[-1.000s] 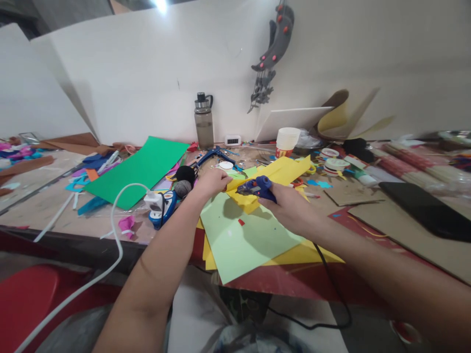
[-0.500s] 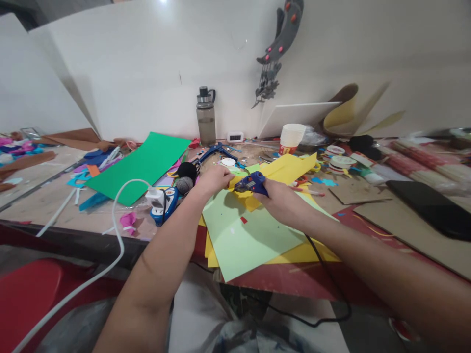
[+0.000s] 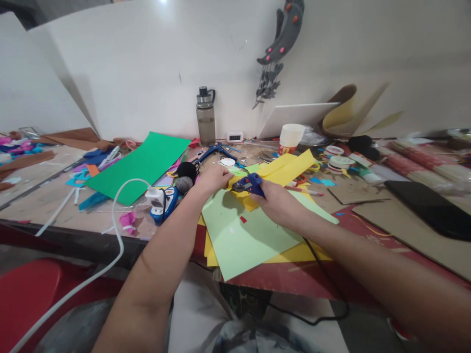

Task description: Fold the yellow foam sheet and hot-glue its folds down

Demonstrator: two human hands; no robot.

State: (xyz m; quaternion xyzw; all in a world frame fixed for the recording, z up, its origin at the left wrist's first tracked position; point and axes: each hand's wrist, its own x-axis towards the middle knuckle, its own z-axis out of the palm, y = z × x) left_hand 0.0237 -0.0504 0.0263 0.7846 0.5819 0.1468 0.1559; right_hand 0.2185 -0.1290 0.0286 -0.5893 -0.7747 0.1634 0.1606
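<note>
My right hand (image 3: 276, 202) grips a blue glue gun (image 3: 248, 184), its nozzle pointing left at a folded yellow paper piece (image 3: 283, 169). My left hand (image 3: 216, 177) is closed on the left end of that yellow piece, pinching it just in front of the nozzle. Both hands hover over a light green sheet (image 3: 250, 230) that lies on a yellow sheet (image 3: 301, 252) at the table's front edge. The gun's black cord (image 3: 324, 304) drops off the table under my right forearm.
A big green sheet (image 3: 142, 164), a blue-white plug adapter (image 3: 162, 202) with a white cable (image 3: 91, 274), two yarn balls (image 3: 184, 177), a grey water bottle (image 3: 205, 117), a paper cup (image 3: 290, 137), tape rolls (image 3: 340, 163) and a black tablet (image 3: 430, 208) crowd the table. Scraps lie everywhere.
My right hand has carried the glue gun a little left, closer to my left hand. The view has shifted slightly; my left hand keeps its pinch on the yellow piece.
</note>
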